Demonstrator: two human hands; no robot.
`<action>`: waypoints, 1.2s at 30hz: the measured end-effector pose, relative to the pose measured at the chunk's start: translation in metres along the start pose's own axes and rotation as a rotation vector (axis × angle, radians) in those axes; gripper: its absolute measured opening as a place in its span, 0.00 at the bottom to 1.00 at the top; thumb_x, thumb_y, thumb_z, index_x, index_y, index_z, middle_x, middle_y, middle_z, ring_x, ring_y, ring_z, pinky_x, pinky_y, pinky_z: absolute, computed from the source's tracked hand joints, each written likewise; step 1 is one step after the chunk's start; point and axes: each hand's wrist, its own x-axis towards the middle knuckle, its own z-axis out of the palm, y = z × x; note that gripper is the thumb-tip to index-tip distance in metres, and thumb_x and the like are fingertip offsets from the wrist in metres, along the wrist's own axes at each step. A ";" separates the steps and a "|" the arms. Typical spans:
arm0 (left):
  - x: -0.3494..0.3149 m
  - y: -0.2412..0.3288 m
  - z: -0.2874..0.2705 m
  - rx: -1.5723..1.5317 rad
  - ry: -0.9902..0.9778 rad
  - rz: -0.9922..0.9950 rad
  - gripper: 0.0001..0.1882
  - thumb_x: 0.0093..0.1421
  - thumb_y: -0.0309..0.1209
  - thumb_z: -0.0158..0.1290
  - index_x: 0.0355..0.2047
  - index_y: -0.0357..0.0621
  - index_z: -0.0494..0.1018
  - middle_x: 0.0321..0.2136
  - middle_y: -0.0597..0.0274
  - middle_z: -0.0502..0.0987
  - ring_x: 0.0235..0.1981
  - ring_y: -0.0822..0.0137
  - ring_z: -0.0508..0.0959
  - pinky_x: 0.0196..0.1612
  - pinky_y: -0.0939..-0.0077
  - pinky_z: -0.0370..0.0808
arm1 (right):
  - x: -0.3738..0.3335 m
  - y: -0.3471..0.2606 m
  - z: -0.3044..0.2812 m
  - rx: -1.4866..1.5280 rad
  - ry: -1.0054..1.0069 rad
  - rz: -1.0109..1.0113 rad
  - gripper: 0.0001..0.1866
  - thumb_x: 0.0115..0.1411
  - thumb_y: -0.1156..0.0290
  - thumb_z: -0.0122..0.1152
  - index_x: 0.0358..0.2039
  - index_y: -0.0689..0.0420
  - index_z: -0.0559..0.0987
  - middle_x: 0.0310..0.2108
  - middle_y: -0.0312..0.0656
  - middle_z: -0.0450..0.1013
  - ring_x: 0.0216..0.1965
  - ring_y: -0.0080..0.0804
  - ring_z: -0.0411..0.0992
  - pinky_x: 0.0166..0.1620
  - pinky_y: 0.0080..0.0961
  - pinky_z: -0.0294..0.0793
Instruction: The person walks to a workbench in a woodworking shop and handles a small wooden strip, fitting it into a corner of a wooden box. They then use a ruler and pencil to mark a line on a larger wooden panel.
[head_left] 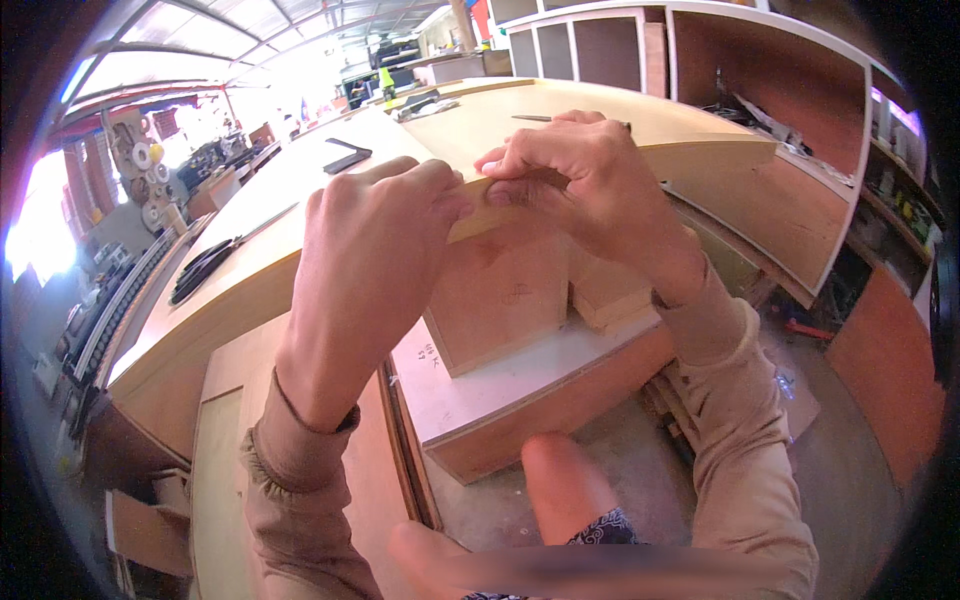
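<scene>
Both my hands meet at the near edge of a pale wooden panel (pixel 700 155), which lies flat like a tabletop. My left hand (pixel 375 235) is closed, its fingers curled at the edge. Just to its right, my right hand (pixel 590 175) bends over the same edge, thumb and forefinger drawn together in a pinch. A light yellowish stretch of the panel's edge shows between them. Whatever thin piece the fingertips may hold is hidden. Beyond my right hand, a thin pointed tool (pixel 532 118) lies on the panel, partly covered.
Under the panel, wooden boxes (pixel 500 300) stand on a white-topped wooden base (pixel 540 370). A black flat object (pixel 347 156) and coiled black cord (pixel 205 270) lie at the left. A white-framed cabinet (pixel 770 80) stands at the right. My bare knee (pixel 565 480) is close below.
</scene>
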 end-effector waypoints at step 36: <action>0.013 -0.001 0.019 -0.010 0.048 0.062 0.09 0.61 0.39 0.68 0.36 0.49 0.85 0.32 0.57 0.85 0.34 0.55 0.87 0.40 0.59 0.82 | -0.013 0.045 -0.032 -0.003 -0.181 -0.156 0.07 0.71 0.75 0.67 0.47 0.59 0.87 0.48 0.44 0.87 0.53 0.32 0.84 0.59 0.31 0.83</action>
